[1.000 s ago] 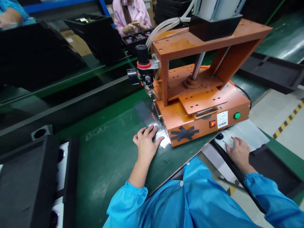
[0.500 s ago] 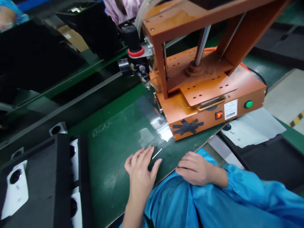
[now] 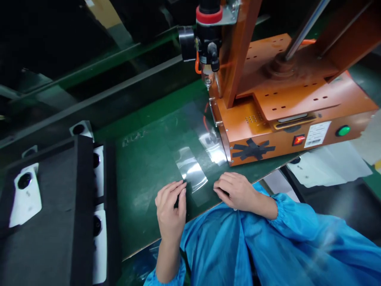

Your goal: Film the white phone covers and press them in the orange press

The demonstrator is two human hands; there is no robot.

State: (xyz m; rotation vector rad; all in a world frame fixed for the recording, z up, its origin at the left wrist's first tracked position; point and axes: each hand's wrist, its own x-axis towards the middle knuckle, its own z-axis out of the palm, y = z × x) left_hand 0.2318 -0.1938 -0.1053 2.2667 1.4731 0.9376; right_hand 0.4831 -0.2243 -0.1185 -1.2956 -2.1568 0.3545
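A clear, shiny film [image 3: 191, 169] lies on the green mat between and ahead of my hands. My left hand [image 3: 171, 206] is near its lower left corner, thumb and fingertips drawn together; whether something thin is between them is too small to tell. To the right of the film, my right hand [image 3: 235, 191] has curled fingers pressed together at the mat's front edge, and anything in them is hidden. Another clear film [image 3: 214, 149] lies beside the orange machine [image 3: 253, 153].
On the left, a black foam tray [image 3: 53, 159] holds white phone back covers [image 3: 28, 196] with round black camera rings. More white covers [image 3: 330, 165] lie on a dark tray at the right. A black regulator [image 3: 208, 39] juts from the machine's left side.
The view has shifted, so the machine appears further right. My left hand's thumb and fingers have closed together, and my right hand has come forward onto the mat's edge. The film between them shows more clearly.
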